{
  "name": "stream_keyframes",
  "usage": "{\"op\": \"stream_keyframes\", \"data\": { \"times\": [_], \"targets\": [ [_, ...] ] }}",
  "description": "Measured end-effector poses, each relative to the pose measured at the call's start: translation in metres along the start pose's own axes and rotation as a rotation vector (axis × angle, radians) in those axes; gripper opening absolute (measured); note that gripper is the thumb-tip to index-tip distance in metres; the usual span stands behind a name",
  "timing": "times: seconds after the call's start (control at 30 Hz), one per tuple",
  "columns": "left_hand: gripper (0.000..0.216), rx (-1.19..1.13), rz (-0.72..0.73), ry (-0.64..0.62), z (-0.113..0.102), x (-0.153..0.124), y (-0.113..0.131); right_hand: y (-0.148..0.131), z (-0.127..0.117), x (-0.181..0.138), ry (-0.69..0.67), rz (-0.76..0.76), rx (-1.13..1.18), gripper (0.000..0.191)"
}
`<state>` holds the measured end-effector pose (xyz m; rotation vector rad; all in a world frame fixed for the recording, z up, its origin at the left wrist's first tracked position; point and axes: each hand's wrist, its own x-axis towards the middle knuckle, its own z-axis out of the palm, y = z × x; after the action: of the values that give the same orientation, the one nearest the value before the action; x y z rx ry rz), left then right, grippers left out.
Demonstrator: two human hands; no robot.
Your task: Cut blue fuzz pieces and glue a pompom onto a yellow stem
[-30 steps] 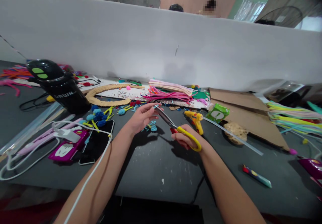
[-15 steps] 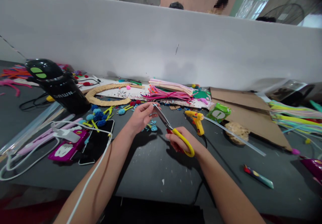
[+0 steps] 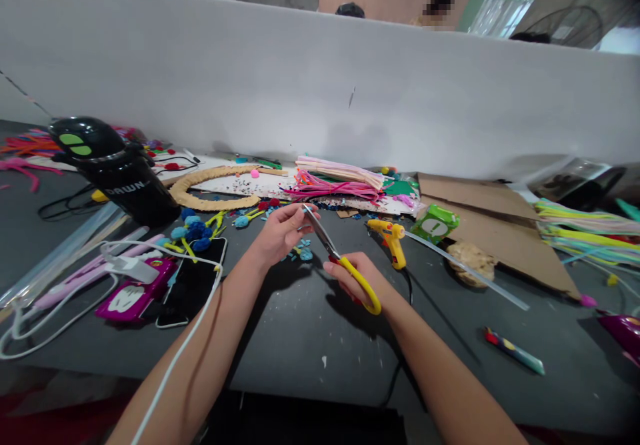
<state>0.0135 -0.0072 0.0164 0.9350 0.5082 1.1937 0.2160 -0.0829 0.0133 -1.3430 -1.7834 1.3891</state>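
My right hand (image 3: 361, 277) grips a pair of scissors (image 3: 325, 238) with yellow handles, its fingers wrapped around the loops. The blades point up and to the left, and their tips reach the fingertips of my left hand (image 3: 284, 233). That left hand is closed in a pinch, thumb against the fingers. Whatever it pinches is too small to make out, though a hint of light blue shows by the blade tips. Just below both hands, small light-blue cut pieces (image 3: 304, 254) lie scattered on the dark tabletop (image 3: 285, 345).
A yellow glue gun (image 3: 390, 237) lies right of my hands, near a green packet (image 3: 436, 223) and cardboard (image 3: 490, 231). Behind are bundled pink pipe cleaners (image 3: 335, 185) and a tan ring (image 3: 215, 201). Leftward stand a black bottle (image 3: 125, 178), a phone (image 3: 195, 285) and a white cable (image 3: 200, 318).
My right hand and the scissors have shifted slightly left, and the blades look closer together. The left hand stays almost where it was.
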Motion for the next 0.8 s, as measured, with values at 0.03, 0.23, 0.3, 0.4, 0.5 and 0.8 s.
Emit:
{"op": "stream_keyframes", "data": {
  "times": [0.03, 0.23, 0.3, 0.4, 0.5, 0.8],
  "targets": [
    [0.029, -0.001, 0.002, 0.000, 0.0004, -0.0002, 0.0005, -0.0002, 0.0000, -0.0002, 0.004, -0.002, -0.005, 0.051],
    [0.030, 0.018, 0.007, 0.013, -0.0014, 0.0004, -0.0005, 0.0017, 0.0020, 0.0003, 0.041, -0.006, -0.046, 0.048],
    [0.030, 0.020, 0.011, 0.015, -0.0022, 0.0008, -0.0010, 0.0035, 0.0035, 0.0013, 0.056, -0.003, -0.062, 0.046],
    [0.029, 0.014, 0.012, 0.009, -0.0033, 0.0011, -0.0006, 0.0058, 0.0048, 0.0032, 0.075, -0.002, -0.087, 0.042],
    [0.027, 0.011, -0.002, 0.006, -0.0054, 0.0008, -0.0001, 0.0070, 0.0044, 0.0048, 0.080, -0.015, -0.107, 0.041],
    [0.027, -0.003, 0.001, 0.008, -0.0068, 0.0003, -0.0007, 0.0075, 0.0022, 0.0047, 0.081, -0.044, -0.123, 0.039]
  ]
}}
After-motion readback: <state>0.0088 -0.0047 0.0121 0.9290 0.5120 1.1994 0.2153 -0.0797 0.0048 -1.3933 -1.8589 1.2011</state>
